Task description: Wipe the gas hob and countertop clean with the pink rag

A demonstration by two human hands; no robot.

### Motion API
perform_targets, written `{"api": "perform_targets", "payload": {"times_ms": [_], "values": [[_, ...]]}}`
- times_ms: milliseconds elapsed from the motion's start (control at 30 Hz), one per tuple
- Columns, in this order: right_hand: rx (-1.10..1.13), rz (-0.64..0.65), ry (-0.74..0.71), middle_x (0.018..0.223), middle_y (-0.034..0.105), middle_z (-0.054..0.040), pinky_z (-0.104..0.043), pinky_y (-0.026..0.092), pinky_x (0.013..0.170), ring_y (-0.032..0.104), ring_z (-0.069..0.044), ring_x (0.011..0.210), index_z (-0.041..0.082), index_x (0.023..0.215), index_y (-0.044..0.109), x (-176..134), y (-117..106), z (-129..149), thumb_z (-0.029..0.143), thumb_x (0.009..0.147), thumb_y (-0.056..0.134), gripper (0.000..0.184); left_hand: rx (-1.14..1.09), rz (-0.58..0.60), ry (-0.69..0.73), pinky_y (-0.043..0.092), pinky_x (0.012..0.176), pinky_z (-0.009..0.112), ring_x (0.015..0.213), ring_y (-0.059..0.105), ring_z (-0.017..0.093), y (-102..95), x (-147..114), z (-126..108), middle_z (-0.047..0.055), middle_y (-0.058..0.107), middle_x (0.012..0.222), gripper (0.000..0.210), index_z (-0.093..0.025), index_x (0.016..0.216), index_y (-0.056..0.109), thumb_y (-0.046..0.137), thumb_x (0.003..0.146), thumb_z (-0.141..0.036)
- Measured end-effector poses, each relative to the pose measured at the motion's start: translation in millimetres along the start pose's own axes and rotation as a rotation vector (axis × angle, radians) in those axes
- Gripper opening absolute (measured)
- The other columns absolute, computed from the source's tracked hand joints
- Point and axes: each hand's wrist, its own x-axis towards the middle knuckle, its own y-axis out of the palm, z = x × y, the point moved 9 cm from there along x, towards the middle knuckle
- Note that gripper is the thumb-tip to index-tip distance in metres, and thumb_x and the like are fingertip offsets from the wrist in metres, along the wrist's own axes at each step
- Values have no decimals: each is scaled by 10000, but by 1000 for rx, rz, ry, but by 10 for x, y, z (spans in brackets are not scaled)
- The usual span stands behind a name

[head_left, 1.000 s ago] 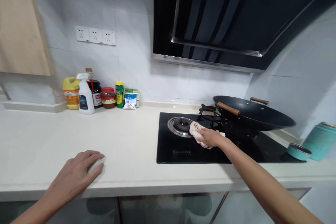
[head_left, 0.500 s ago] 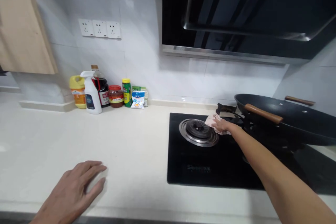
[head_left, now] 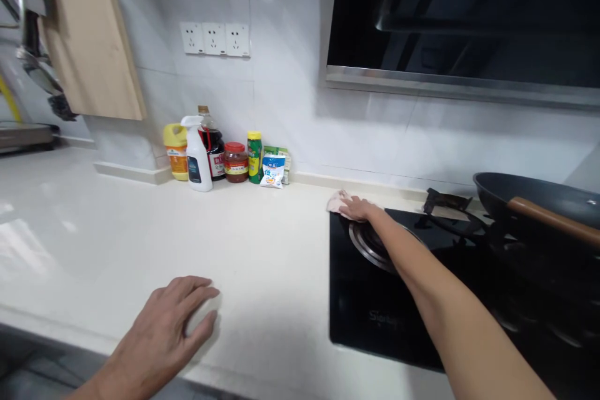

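Note:
My right hand (head_left: 357, 208) presses a pale pink cloth (head_left: 336, 201) onto the back left corner of the black gas stove (head_left: 365, 306). The cloth laps over the stove's edge there. Beneath my right forearm lies the round burner (head_left: 370, 249), partly covered by the arm. My left hand (head_left: 169, 325) hovers over or rests lightly on the white countertop (head_left: 262, 262) near its front edge, thumb and fingers apart, with nothing in it.
Against the wall stand a yellow jug (head_left: 176, 153), a white spray bottle (head_left: 199, 159), a dark sauce bottle (head_left: 216, 153), a red-lidded jar (head_left: 235, 164), a green shaker (head_left: 255, 159) and a small packet (head_left: 273, 172). A wok (head_left: 544, 190) sits at right, below the range hood (head_left: 469, 31).
My right hand has moved the cloth left, from beside the burner to the stove's back left corner. The view has turned left. My left hand keeps its spread pose.

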Motion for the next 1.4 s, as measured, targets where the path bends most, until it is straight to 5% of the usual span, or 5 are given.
{"api": "perform_targets", "payload": {"times_ms": [300, 700, 867, 1100, 1400], "values": [[-70, 175, -140, 1754, 196, -120, -678, 207, 1203, 272, -459, 1550, 376, 1666, 297, -816, 194, 961, 649, 1019, 341, 703, 9, 11, 6, 498, 987, 448, 1180, 657, 306, -51, 46, -86, 73, 749, 1225, 399, -282, 1120, 759, 500, 933, -521], [73, 15, -383, 1731, 293, -96, -659, 234, 1190, 329, -441, 1515, 399, 1575, 485, -3013, 113, 1217, 691, 990, 440, 655, 119, 179, 20, 456, 1060, 482, 1224, 629, 335, -47, 99, -219, 127, 741, 1252, 537, -189, 1235, 694, 342, 984, -507], [81, -123, -311, 1688, 393, -86, -578, 247, 1219, 358, -357, 1524, 380, 1562, 507, -3354, 104, 807, 576, 1027, 446, 574, 97, 142, 38, 442, 1082, 462, 1242, 616, 318, -36, 119, -179, 107, 734, 1300, 507, -195, 1224, 703, 362, 996, -494], [-45, -176, 219, 1635, 441, -140, -552, 348, 1140, 465, -377, 1436, 327, 1613, 429, -3070, -70, -444, 558, 1036, 386, 623, 51, 96, -3, 478, 1046, 433, 1220, 632, 304, -40, 165, -70, 92, 727, 1308, 473, -230, 1173, 738, 417, 977, -517], [-48, -234, 213, 1532, 539, -125, -513, 375, 1089, 506, -362, 1361, 328, 1527, 538, -3368, -55, -524, 526, 1022, 409, 557, 55, 78, 24, 511, 1045, 482, 1229, 647, 337, 47, 244, 54, 81, 761, 1272, 500, -269, 1117, 763, 410, 941, -576]]}}
